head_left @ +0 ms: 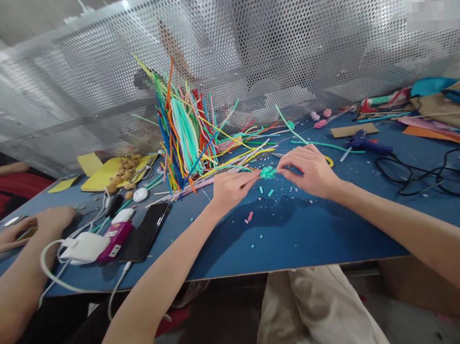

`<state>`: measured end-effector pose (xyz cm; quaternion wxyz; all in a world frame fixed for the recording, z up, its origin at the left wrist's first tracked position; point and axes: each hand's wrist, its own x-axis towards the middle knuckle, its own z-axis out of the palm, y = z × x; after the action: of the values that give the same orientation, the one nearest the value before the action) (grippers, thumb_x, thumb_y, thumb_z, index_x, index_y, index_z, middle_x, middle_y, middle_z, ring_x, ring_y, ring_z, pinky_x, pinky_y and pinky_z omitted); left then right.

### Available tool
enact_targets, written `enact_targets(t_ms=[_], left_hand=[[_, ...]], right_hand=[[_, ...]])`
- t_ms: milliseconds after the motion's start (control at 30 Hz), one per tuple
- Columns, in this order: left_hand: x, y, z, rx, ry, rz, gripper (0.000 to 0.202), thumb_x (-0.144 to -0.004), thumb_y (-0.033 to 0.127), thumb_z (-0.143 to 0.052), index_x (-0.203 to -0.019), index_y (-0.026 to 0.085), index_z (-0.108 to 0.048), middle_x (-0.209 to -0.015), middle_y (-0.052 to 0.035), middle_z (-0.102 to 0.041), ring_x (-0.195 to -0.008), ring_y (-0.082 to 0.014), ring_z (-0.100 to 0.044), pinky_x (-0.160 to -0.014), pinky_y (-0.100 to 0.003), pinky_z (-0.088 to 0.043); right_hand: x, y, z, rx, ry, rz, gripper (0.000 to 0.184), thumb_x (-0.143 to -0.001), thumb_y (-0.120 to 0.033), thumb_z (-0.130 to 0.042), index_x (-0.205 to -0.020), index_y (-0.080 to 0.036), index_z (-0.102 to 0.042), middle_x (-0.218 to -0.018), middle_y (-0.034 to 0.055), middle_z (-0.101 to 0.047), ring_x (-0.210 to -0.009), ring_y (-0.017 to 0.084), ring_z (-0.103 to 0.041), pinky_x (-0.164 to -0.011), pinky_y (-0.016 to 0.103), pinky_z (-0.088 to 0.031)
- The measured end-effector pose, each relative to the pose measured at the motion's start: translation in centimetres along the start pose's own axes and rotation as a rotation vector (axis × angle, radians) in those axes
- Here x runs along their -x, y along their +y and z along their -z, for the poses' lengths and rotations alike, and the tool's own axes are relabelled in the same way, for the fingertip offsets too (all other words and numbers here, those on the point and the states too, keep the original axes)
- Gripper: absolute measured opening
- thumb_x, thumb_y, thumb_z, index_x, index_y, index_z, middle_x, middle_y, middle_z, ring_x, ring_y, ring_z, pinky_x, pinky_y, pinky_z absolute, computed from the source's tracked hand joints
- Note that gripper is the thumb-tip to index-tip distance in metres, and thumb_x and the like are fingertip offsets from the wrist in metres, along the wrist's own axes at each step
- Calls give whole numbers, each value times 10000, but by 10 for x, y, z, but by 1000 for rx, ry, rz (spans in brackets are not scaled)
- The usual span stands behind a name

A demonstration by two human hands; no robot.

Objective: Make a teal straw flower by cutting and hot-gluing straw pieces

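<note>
A small teal pipe-cleaner flower [268,173], with short spiky petals, is held just above the blue table. My left hand [231,188] pinches it from the left between thumb and fingers. From the other side, my right hand [311,170] is closed, its fingertips at the flower's right edge; the exact grip there is too small to make out. Short teal cuttings [271,193] and a pink scrap [250,216] lie below the hands. Behind my left hand stands a thick bundle of coloured pipe cleaners [187,135], with loose ones spread to its right.
A dark blue glue gun [370,143] with a black cable lies right, near cardboard [354,130] and pink flowers [320,123]. Left are a black phone [151,231], a purple power adapter [115,240] and another person's arm [33,267]. A perforated metal screen [285,49] stands behind.
</note>
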<state>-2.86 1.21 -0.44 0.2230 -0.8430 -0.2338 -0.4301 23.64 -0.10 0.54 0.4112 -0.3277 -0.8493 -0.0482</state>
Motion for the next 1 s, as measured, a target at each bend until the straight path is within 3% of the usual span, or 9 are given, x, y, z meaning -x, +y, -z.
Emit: enact_targets(t_ms=[267,600,1000], left_hand=[[3,2,-2,13,-8,16,113,-903,285,-740,-1000,261,-793,-803,53,-792,-643,-84,-728,-575,-221,-462],[6,2,-2,-19,-65,26,147,-938,334,-694,-1046,298,-787,-840,48,-798,-659,-85,-727,-602,-211,-475],[5,3,0,8,-35,-18,171,-925,264,-708,-1084,293,-764,-887,49,-801,-662,-88,-728,-606,-221,-504]], right_hand=[[1,-2,-4,11,77,6,124,-954,-252,-581,-831,-237,-592,-860,-24,-740,-806,160,-640,-804,369,-356],[2,-6,-9,65,163,41,115,-921,-204,-601,-820,-232,-555,-889,-20,-743,-845,167,-655,-823,376,-382],[3,-13,-8,78,195,61,130,-901,-161,-609,-815,-235,-544,-900,-32,-752,-872,167,-664,-845,390,-391]])
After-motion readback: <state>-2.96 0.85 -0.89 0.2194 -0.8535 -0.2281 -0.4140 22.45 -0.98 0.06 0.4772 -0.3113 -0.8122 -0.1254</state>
